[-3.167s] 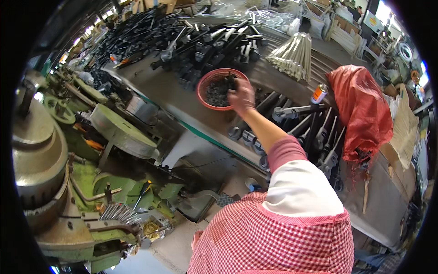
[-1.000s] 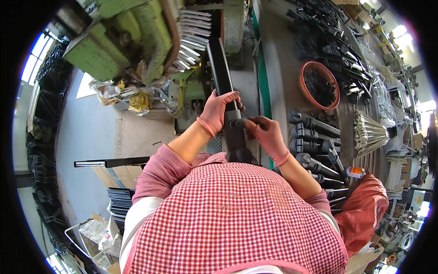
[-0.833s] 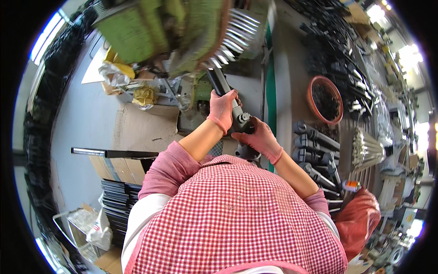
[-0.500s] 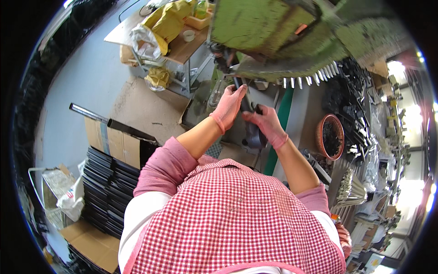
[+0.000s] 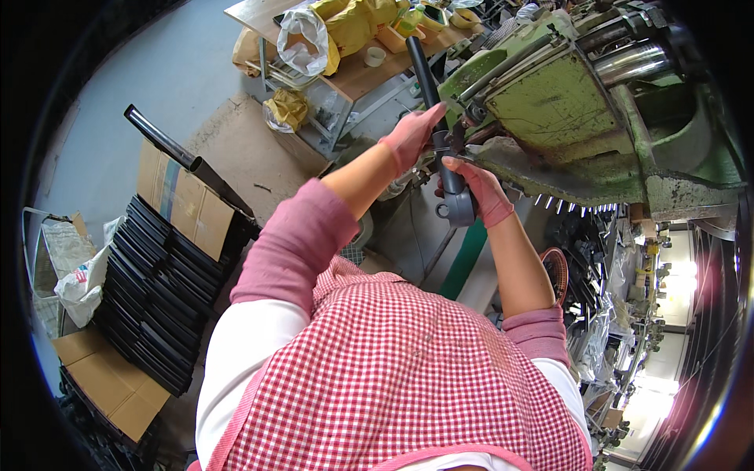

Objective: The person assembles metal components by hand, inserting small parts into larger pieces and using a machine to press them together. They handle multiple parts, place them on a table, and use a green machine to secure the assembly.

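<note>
A long black tube (image 5: 422,71) is held tilted in front of me, its upper end pointing away toward the bench. On its near end sits a dark grey fitting (image 5: 455,208) with a round eyelet at its side. My left hand (image 5: 412,140), in a pink glove, is closed on the tube from the left, fingers partly hidden. My right hand (image 5: 485,192), also pink-gloved, grips the grey fitting from the right, thumb on top. The joint between tube and fitting lies between both hands, close beside the green machine (image 5: 550,102).
A wooden bench (image 5: 357,78) with yellow bags and a white cup stands at the far left. Black tubes (image 5: 157,290) lie stacked with cardboard on my left. A green strip (image 5: 465,263) runs below my hands. A red basket (image 5: 556,271) and metal parts are at right.
My view has turned to the right and up, bringing more of the bench and machine into sight. Both hands still hold the tube and fitting, which now show more clearly.
</note>
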`<state>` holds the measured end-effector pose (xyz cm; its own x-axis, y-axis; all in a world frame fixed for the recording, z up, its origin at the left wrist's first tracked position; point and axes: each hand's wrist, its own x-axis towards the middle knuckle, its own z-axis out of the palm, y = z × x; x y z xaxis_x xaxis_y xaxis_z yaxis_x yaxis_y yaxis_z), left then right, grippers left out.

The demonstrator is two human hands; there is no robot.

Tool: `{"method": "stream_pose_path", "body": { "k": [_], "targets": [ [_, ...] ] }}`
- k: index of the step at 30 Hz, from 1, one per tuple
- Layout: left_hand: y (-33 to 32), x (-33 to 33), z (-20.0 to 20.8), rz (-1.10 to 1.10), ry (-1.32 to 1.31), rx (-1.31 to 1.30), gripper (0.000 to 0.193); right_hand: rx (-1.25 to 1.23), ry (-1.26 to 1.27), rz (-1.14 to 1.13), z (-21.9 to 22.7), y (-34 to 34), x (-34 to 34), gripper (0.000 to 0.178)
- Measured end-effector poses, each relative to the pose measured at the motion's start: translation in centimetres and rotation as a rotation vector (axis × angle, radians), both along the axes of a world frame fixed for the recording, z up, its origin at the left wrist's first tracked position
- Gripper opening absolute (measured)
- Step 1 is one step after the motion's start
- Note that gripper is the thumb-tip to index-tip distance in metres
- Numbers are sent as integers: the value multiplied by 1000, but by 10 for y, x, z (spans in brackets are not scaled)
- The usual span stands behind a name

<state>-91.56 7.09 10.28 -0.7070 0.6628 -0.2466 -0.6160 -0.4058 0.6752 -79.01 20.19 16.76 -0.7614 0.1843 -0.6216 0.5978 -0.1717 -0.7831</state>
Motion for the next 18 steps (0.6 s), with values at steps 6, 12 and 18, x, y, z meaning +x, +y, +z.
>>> {"method": "stream_pose_path", "body": {
  "k": [6, 12, 18],
  "targets": [
    [15, -22, 5, -14, 100, -175, 18, 20, 107, 55, 2, -4, 7, 41],
    [12, -2, 7, -62, 76, -119, 20, 17, -40, -17, 8, -7, 22, 38],
    [2, 8, -5, -83, 109, -63, 12, 945, 303, 297, -1, -28, 27, 47]
  ]
}}
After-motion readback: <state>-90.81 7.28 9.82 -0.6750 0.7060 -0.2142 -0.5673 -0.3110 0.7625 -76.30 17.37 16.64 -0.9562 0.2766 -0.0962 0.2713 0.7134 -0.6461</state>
